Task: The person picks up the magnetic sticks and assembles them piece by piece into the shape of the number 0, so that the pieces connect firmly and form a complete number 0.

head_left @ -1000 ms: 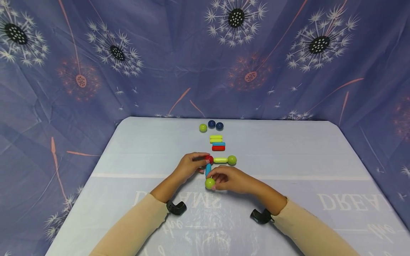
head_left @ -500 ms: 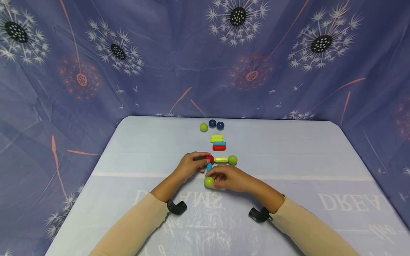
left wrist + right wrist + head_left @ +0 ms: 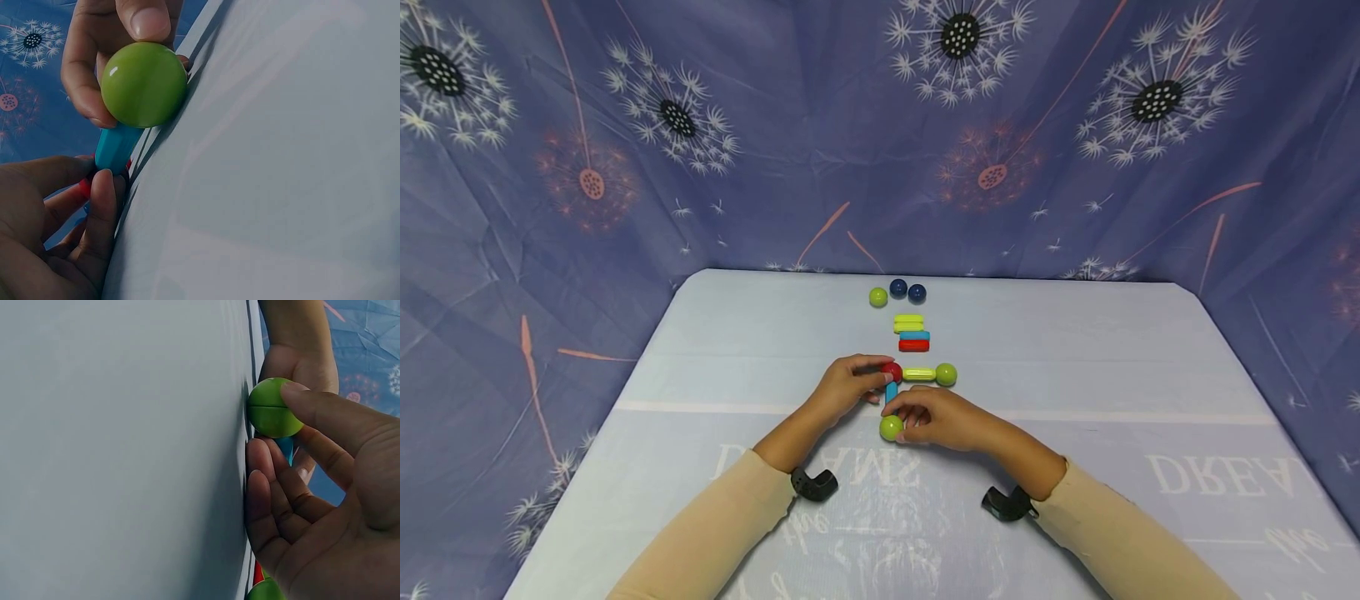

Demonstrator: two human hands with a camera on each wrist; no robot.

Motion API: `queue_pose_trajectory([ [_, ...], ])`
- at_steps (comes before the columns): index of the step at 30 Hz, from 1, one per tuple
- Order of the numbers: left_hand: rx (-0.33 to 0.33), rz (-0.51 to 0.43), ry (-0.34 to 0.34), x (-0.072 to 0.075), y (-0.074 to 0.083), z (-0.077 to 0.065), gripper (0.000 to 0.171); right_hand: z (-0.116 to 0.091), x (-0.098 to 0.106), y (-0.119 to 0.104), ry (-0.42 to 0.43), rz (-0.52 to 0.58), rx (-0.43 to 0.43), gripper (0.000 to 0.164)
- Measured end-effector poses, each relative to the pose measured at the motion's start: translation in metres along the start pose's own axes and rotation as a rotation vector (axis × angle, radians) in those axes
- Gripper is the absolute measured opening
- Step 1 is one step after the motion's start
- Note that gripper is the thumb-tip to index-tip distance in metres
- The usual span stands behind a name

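Observation:
My left hand pinches a red ball between thumb and fingers. A yellow rod runs right from this ball to a green ball. Toward me, a blue rod links the red ball with a nearer green ball. My right hand grips that nearer ball, thumb on its side and fingers by the rod end. In the left wrist view the blue rod meets the green ball; the red ball is mostly hidden behind the left fingers. The pieces lie on the white tabletop.
Beyond the hands lie two yellow rods, a blue rod and a red rod. Farther back sit a green ball and two dark blue balls. A patterned cloth hangs behind the table.
The right hand and the nearer green ball have shifted slightly toward the red ball, and less of the blue rod shows. The left hand keeps its hold on the red ball.

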State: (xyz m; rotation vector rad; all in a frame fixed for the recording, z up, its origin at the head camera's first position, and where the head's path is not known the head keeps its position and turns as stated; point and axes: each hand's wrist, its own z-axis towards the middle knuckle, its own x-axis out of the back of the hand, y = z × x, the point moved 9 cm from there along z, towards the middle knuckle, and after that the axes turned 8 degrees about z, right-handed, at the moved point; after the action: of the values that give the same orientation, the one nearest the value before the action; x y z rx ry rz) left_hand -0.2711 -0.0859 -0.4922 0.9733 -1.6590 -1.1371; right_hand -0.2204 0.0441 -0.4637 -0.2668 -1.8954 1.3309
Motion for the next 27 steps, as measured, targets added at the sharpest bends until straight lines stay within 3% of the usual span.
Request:
queue_pose_trajectory([
  [10, -0.002, 0.004, 0.003, 0.000, 0.000, 0.000, 0.036, -0.004, 0.009, -0.002, 0.022, 0.049, 0.027, 0.040],
  [15, 0.012, 0.002, -0.001, 0.000, -0.001, 0.000, 0.036, -0.010, 0.032, -0.003, 0.155, 0.068, 0.049, 0.037],
  [22, 0.030, 0.023, 0.005, 0.000, -0.001, 0.000, 0.036, -0.017, 0.072, 0.004, 0.358, 0.135, -0.017, 0.032],
  [27, 0.034, 0.030, 0.007, 0.000, -0.001, 0.000, 0.036, -0.020, 0.090, 0.012, 0.419, 0.176, -0.056, 0.035],
])
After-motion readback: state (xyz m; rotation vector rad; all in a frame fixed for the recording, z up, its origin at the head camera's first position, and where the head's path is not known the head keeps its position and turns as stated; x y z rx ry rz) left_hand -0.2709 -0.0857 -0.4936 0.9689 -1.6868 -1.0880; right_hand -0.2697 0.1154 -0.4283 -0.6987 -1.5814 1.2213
